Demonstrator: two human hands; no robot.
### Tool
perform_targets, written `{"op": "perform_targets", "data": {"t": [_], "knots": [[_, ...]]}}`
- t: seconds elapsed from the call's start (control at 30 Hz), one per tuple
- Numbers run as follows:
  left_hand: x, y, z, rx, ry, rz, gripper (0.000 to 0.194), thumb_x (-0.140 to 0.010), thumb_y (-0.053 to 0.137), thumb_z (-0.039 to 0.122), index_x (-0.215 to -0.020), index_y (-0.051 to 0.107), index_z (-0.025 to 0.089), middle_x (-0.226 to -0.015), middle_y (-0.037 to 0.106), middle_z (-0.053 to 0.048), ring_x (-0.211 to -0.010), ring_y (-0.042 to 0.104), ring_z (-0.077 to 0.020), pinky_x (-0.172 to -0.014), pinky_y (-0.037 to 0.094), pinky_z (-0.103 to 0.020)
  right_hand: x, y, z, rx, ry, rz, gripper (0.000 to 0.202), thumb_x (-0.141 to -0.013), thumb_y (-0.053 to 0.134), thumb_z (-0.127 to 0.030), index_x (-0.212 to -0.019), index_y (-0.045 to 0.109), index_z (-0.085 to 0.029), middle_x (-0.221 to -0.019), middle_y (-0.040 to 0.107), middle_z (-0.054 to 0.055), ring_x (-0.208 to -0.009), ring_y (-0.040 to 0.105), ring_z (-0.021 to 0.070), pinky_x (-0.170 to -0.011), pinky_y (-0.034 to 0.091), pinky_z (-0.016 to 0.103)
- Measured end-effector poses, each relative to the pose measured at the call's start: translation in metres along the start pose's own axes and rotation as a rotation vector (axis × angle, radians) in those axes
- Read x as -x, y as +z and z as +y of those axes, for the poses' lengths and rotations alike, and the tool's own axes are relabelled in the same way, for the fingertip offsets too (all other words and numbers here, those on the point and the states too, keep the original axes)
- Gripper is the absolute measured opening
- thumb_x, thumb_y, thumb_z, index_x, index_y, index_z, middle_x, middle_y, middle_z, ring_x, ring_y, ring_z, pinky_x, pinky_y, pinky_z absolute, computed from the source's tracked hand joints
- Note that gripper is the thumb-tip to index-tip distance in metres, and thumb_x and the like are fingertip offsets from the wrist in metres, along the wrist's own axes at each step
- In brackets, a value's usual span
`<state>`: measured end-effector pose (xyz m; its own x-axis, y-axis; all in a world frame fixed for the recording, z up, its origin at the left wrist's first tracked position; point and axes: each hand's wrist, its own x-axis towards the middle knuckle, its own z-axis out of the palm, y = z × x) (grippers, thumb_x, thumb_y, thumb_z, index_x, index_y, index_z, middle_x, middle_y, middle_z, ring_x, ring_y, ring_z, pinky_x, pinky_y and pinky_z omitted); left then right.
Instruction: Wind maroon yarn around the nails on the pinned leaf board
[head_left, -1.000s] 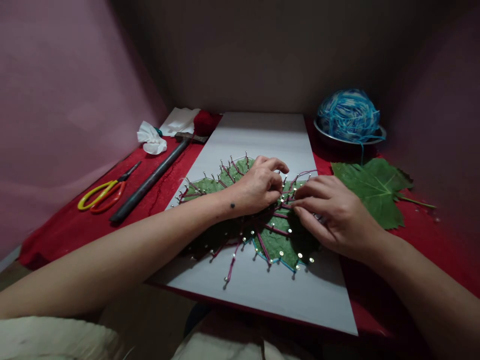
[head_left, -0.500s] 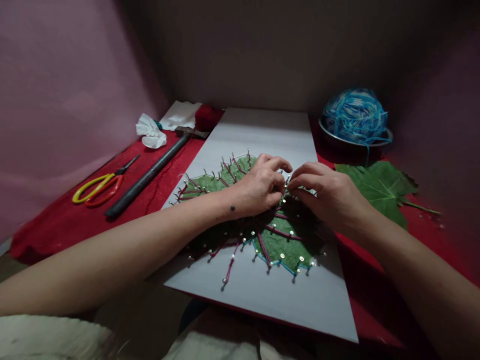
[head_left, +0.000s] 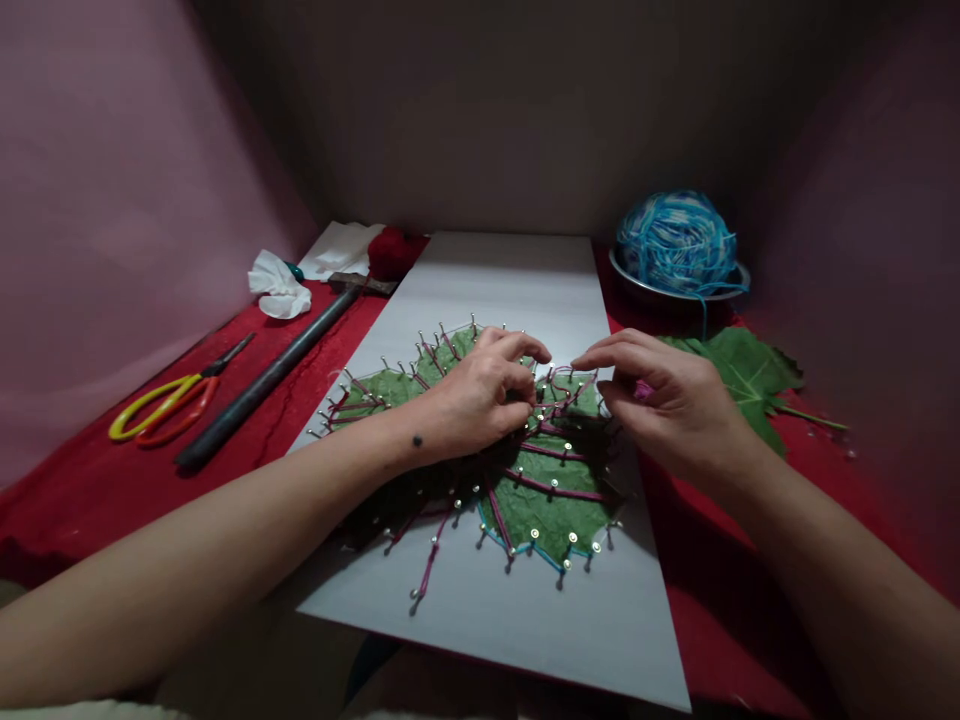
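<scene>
One ball of blue-and-white yarn (head_left: pixel 677 240) is held in a round metal bowl (head_left: pixel 646 290). Partly beneath the left hand (head_left: pixel 491 388) and right hand (head_left: pixel 671 400), a crinkled green leaf (head_left: pixel 540 512) laced with purple thread (head_left: pixel 577 493) is spread on a white board (head_left: pixel 495 620); whether either grip is closed cannot be told.

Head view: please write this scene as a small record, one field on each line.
Left hand: over the board's leaf, fingers curled
Right hand: near the leaf's right side, beside pink thread; grip unclear
Board: white, carrying a green leaf ringed by nails
Thread: pink across the leaf, blue along its near edge
Left side: scissors, hammer, red yarn
Right side: blue yarn ball in a bowl, loose leaf
</scene>
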<state>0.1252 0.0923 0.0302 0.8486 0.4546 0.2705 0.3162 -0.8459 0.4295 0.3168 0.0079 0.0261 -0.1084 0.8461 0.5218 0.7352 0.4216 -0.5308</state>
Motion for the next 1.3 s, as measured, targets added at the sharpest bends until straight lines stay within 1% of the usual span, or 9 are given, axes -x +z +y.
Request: {"op": "perform_targets", "data": {"t": [0.27, 0.43, 0.6, 0.77, 0.83, 0.9, 1.03, 1.2, 1.3], "knots": [[-0.001, -0.002, 0.001, 0.006, 0.001, -0.011, 0.017, -0.075, 0.054, 0.004, -0.068, 0.062, 0.017, -0.117, 0.057, -0.004, -0.11, 0.044, -0.0211, -0.099, 0.041, -0.039, 0.001, 0.004, -0.002, -0.181, -0.009, -0.157, 0.045, -0.074, 0.047, 0.001, -0.106, 0.065, -0.024, -0.098, 0.067, 0.002, -0.085, 0.061, 0.0129, -0.072, 0.046, 0.025], [-0.002, -0.002, 0.0, 0.017, 0.013, -0.02, 0.019, -0.076, 0.052, 0.004, -0.077, 0.065, 0.018, -0.116, 0.058, -0.004, -0.11, 0.044, -0.0212, -0.098, 0.041, -0.038, -0.002, 0.014, -0.001, -0.098, 0.029, -0.23, 0.045, -0.078, 0.053, -0.004, -0.117, 0.064, -0.025, -0.099, 0.069, 0.001, -0.085, 0.062, 0.0137, -0.074, 0.046, 0.027], [-0.001, 0.0, 0.0, -0.017, 0.026, -0.01, 0.018, -0.077, 0.052, 0.005, -0.069, 0.062, 0.017, -0.117, 0.058, -0.005, -0.11, 0.043, -0.0217, -0.098, 0.041, -0.039, -0.005, 0.02, 0.002, 0.183, -0.053, -0.133, 0.029, -0.085, 0.048, -0.009, -0.102, 0.07, -0.02, -0.089, 0.068, 0.004, -0.072, 0.06, 0.0135, -0.064, 0.045, 0.027], [-0.001, 0.003, 0.0, -0.044, 0.051, -0.024, 0.018, -0.078, 0.051, 0.006, -0.065, 0.06, 0.016, -0.12, 0.056, -0.006, -0.112, 0.041, -0.0233, -0.098, 0.04, -0.04, -0.007, 0.006, 0.005, 0.343, -0.11, 0.05, 0.022, -0.086, 0.048, -0.009, -0.087, 0.068, -0.019, -0.085, 0.067, 0.005, -0.072, 0.061, 0.014, -0.064, 0.046, 0.026], [-0.001, 0.004, 0.0, -0.047, 0.061, -0.016, 0.019, -0.078, 0.051, 0.006, -0.065, 0.059, 0.016, -0.121, 0.056, -0.006, -0.113, 0.04, -0.0236, -0.098, 0.041, -0.041, -0.007, 0.0, 0.006, 0.414, -0.11, 0.085, 0.023, -0.086, 0.048, -0.009, -0.086, 0.068, -0.02, -0.086, 0.068, 0.005, -0.072, 0.061, 0.0144, -0.062, 0.046, 0.027], [-0.002, 0.005, 0.0, -0.054, 0.076, -0.005, 0.019, -0.077, 0.051, 0.006, -0.064, 0.059, 0.016, -0.121, 0.056, -0.006, -0.113, 0.04, -0.0238, -0.098, 0.041, -0.042, -0.006, -0.005, 0.008, 0.555, -0.129, 0.069, 0.025, -0.087, 0.045, -0.009, -0.085, 0.068, -0.02, -0.087, 0.067, 0.006, -0.074, 0.06, 0.0168, -0.061, 0.045, 0.03], [-0.003, 0.007, -0.001, -0.065, 0.093, 0.009, 0.018, -0.076, 0.052, 0.005, -0.064, 0.059, 0.016, -0.12, 0.056, -0.006, -0.112, 0.041, -0.0239, -0.097, 0.041, -0.042, -0.005, -0.012, 0.015, 0.788, -0.177, -0.031, 0.029, -0.085, 0.039, -0.005, -0.082, 0.066, -0.016, -0.084, 0.065, 0.01, -0.077, 0.056, 0.0212, -0.061, 0.041, 0.034], [-0.003, 0.007, -0.001, -0.076, 0.083, -0.002, 0.019, -0.077, 0.051, 0.006, -0.063, 0.059, 0.016, -0.119, 0.056, -0.007, -0.113, 0.041, -0.0245, -0.096, 0.042, -0.042, -0.001, -0.022, 0.038, 0.802, -0.059, -0.014, 0.023, -0.086, 0.045, -0.011, -0.077, 0.065, -0.019, -0.086, 0.064, 0.009, -0.072, 0.052, 0.0197, -0.055, 0.035, 0.033], [-0.003, 0.007, 0.0, -0.079, 0.077, -0.008, 0.019, -0.076, 0.05, 0.006, -0.062, 0.059, 0.016, -0.12, 0.056, -0.008, -0.113, 0.041, -0.0249, -0.095, 0.043, -0.043, 0.002, -0.023, 0.054, 0.753, 0.028, -0.056, 0.023, -0.083, 0.046, -0.01, -0.078, 0.066, -0.019, -0.085, 0.066, 0.008, -0.072, 0.053, 0.0205, -0.053, 0.035, 0.032]]}}
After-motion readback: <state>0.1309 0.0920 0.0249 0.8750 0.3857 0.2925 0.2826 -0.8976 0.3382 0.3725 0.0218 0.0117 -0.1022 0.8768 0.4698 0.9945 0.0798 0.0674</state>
